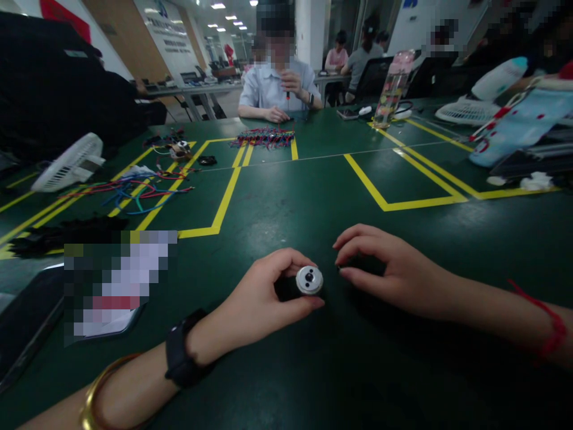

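We take the small round silver metal cap (309, 279), with a dark hole in its face, as our landmark; it sits low on the dark green table (313, 179), just off the surface at the centre front. Our left hand (264, 298) pinches it, thumb beneath and fingers curled over the top, so that hand is closed on the cap. Just to the right of the cap, close but not touching it, our right hand (389, 272) rests with its fingers bent around a small dark piece that we cannot make out; we cannot tell how firm that hold is. Left of the cap lies a blurred-out paper sheet (116, 280). Well beyond the cap and to its left, loose red and blue wires (138, 191) sprawl beside a white desk fan (74, 161). Far behind the cap, a person in a pale shirt (277, 86) sits behind a bundle of coloured wires (264, 137).
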Demonstrator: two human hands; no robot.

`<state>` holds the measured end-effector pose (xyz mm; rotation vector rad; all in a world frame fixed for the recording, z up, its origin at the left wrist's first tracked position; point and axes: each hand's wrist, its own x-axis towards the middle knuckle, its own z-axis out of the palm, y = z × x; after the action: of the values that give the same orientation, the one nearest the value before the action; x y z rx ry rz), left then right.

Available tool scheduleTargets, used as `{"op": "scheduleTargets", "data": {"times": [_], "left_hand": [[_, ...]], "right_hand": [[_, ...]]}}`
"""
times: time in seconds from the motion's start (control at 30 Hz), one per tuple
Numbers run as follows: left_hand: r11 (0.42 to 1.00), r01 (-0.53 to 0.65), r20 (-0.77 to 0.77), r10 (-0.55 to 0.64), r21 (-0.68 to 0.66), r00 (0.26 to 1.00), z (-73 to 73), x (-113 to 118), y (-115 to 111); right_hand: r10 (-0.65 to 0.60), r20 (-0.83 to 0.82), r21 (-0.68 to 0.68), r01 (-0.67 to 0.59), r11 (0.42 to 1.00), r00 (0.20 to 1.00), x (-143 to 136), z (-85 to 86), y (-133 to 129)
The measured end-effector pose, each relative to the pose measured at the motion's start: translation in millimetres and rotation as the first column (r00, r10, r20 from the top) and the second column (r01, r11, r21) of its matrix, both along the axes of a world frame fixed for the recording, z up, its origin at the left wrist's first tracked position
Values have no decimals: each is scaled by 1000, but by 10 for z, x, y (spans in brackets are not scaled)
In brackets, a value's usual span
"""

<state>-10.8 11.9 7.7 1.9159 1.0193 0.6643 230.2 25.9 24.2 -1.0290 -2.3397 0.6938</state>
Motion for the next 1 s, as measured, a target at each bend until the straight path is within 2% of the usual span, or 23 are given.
{"op": "scheduleTargets", "data": {"times": [0.17,0.27,0.37,0.5,0.6,0.77,0.87,1.0], "left_hand": [[1000,-13,-12,13,11,1000,-16,4,0],[999,-21,-24,22,33,999,-30,8,-1],[999,-13,-24,14,40,1000,-31,8,-2],[1000,-12,-12,12,16,1000,-11,-1,-1],[1000,2,1,-2,-9,1000,5,-7,0],[1000,11,1,-11,-27,1000,20,-7,-2],[1000,9,-4,-9,-29,1000,26,-3,1],[1000,2,-8,-3,-24,1000,24,-2,-1]], "right_hand": [[75,-117,72,-67,995,990,-245,186,-8],[120,-116,91,-110,990,986,-337,183,-24],[114,-99,69,-108,992,988,-338,149,-41],[1,-147,16,1,1000,989,-197,121,-32],[-130,-165,-95,115,989,978,-31,53,21],[-354,-234,-351,261,899,905,177,-149,110],[-381,-293,-387,256,886,877,207,-203,115],[-362,-282,-392,238,889,888,202,-200,96]]}}
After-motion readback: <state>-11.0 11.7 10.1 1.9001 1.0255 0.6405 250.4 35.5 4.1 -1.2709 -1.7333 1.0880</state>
